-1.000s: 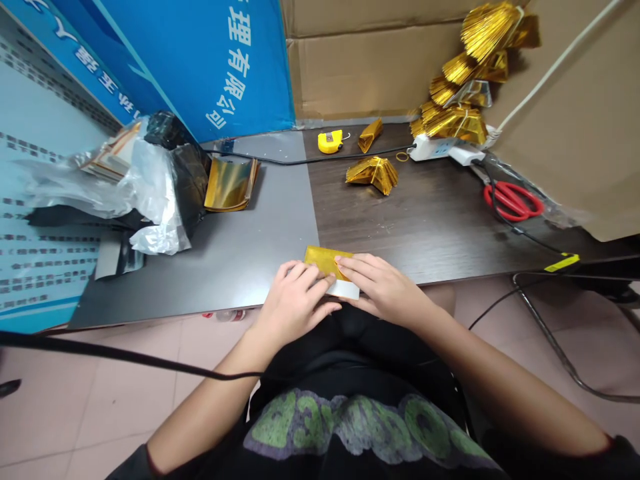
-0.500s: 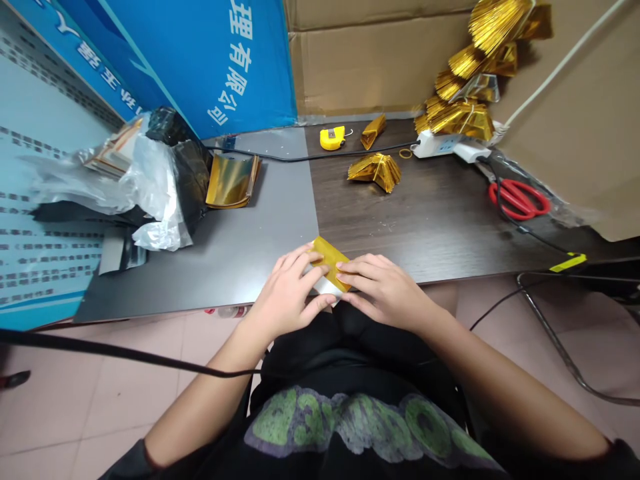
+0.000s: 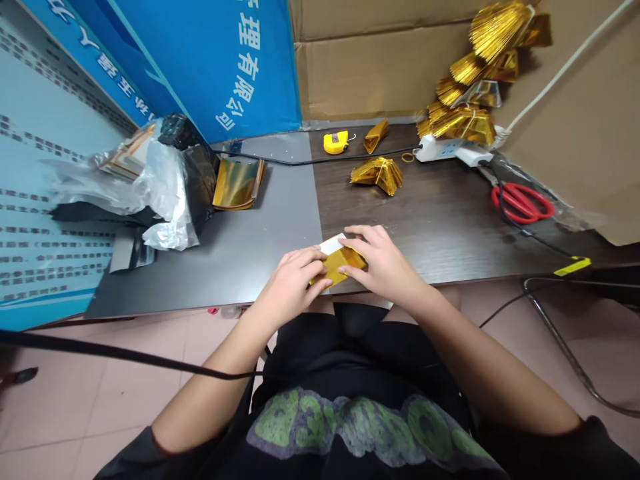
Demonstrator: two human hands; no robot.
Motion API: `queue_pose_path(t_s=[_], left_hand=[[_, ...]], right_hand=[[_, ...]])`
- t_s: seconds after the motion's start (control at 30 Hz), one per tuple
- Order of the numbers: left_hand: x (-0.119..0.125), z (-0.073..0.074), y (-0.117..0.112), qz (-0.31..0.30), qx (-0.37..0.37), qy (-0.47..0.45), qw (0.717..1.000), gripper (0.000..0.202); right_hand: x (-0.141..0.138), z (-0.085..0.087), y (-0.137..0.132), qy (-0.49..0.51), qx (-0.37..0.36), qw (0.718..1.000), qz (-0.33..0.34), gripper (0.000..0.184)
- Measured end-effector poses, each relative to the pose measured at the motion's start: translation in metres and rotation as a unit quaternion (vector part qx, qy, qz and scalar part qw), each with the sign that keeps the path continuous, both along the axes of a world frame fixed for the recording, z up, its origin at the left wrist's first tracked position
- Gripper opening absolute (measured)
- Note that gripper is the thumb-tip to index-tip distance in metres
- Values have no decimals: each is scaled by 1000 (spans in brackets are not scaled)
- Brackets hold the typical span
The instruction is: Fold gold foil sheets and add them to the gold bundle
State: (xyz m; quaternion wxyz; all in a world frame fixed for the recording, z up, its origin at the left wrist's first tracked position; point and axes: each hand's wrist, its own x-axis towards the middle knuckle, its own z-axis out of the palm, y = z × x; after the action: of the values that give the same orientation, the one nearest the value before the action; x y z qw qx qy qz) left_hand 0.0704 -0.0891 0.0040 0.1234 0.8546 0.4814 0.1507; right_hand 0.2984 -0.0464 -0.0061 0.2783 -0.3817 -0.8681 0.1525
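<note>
A sheet of gold foil paper [image 3: 336,268] with a white underside lies partly folded at the desk's front edge, between my hands. My left hand [image 3: 293,280] holds its left side, fingers on top and thumb along the near edge. With thumb and fingers, my right hand [image 3: 383,261] grips the right side, where the foil bends up; the white strip shows at the far edge. Beyond them rests a fanned bundle of folded gold paper [image 3: 377,175]. A single folded gold piece [image 3: 376,137] lies behind that bundle. To the left is a stack of gold foil sheets [image 3: 239,183].
A yellow tape measure [image 3: 335,142], a rubber band [image 3: 408,158] and a white power strip [image 3: 440,148] lie along the back. Red-handled scissors [image 3: 523,202] are at right, below stacked gold bundles [image 3: 470,123]. A plastic-wrapped package [image 3: 175,167] stands left. A black cable [image 3: 300,162] crosses the desk.
The paper's white strip has gone from the near edge to the far edge. My right hand has moved slightly up and now lifts the right side of the foil.
</note>
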Motion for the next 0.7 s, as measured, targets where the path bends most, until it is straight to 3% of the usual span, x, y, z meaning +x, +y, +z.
queue_pose_path(t_s=[0.07, 0.23, 0.43, 0.6, 0.7], left_hand=[[2, 4, 1, 35, -11, 27, 999, 28], [10, 16, -2, 167, -11, 102, 981, 56], [13, 16, 3, 177, -68, 55, 980, 40], [10, 21, 5, 174, -127, 14, 976, 12], [9, 24, 1, 153, -144, -9, 978, 14]], right_hand=[[2, -2, 5, -6, -26, 1000, 17, 39], [1, -7, 5, -4, -44, 999, 2, 44], [2, -11, 6, 15, -42, 999, -9, 36], [5, -10, 6, 20, -39, 999, -9, 48], [5, -8, 5, 29, -40, 999, -3, 31]])
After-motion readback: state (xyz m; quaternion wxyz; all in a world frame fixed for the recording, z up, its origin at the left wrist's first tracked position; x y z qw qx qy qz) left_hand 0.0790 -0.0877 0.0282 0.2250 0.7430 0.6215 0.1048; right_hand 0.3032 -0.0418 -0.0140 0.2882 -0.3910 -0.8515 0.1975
